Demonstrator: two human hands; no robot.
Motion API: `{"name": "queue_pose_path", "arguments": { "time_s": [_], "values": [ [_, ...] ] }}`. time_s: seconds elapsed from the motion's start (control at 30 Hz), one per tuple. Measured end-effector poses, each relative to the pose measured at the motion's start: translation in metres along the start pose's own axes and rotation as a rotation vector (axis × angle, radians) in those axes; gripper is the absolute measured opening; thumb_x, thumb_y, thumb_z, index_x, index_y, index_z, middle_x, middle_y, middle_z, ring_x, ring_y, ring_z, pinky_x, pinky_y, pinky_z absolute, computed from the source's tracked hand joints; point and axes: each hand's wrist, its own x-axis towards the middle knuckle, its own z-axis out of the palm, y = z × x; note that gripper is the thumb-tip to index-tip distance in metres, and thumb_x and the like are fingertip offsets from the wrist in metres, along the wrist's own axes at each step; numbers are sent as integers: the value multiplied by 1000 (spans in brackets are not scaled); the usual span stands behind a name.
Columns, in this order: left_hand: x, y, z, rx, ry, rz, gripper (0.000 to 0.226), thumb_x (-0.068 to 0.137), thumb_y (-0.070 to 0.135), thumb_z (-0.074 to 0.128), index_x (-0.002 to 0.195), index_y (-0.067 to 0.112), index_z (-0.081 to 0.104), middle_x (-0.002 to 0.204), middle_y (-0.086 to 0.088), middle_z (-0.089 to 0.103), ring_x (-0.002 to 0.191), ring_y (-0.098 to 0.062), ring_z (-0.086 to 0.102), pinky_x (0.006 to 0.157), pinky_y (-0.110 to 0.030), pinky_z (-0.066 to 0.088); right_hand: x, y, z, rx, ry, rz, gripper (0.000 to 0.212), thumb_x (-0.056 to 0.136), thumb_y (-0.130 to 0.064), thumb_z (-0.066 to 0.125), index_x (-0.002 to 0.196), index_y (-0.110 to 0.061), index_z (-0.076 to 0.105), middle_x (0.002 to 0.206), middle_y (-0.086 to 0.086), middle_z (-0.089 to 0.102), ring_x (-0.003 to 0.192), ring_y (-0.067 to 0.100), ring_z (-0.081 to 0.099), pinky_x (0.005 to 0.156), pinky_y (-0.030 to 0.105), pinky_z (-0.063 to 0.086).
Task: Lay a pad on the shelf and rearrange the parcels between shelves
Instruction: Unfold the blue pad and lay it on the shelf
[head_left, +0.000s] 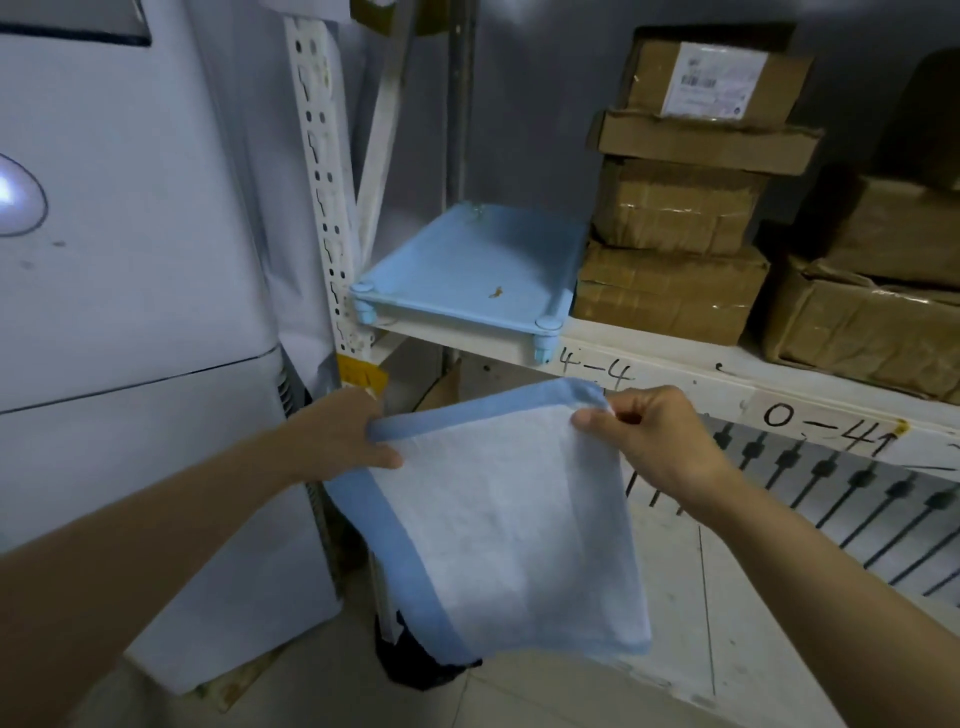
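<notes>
Below the white metal shelf (675, 358), the left hand (345, 434) and right hand (649, 441) each pinch a top corner of the white, blue-bordered absorbent pad (504, 519), which hangs between them; brown taped cardboard parcels (675, 249) stack beside a pale-blue plastic tray (467, 265).

I am seeing two bare forearms running uncovered to the edge of view. The left hand (353, 431), left of the pad (504, 519), is showing bare fingers and thumb; the right hand (654, 441), right of the pad, is showing a short plain thumbnail.
</notes>
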Motion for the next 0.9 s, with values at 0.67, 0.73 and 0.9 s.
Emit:
{"name": "queue_pose_path", "arguments": {
  "time_s": [0.67,0.73,0.9],
  "values": [
    [30,115,-156,-1033,901,-173,11,96,9,64,87,4,61,94,-11,62,78,-27,69,51,-22,60,42,-110,-79,591,88,-115,21,107,-16,46,114,-5,62,87,16,77,59,27,72,53,33,62],
    [45,116,-166,-1034,975,-154,10,97,9,62,88,6,61,100,-10,63,95,-31,68,63,-29,63,56,-118,-71,598,148,-175,22,108,-16,44,113,-8,63,99,14,75,71,30,74,63,33,64],
    [103,101,-185,-937,1049,-122,8,100,7,53,99,10,61,108,-8,59,105,-28,61,85,-43,61,111,-126,-48,311,157,-282,16,105,-16,49,115,-23,58,112,-3,67,99,23,70,93,43,59]
  ]
}}
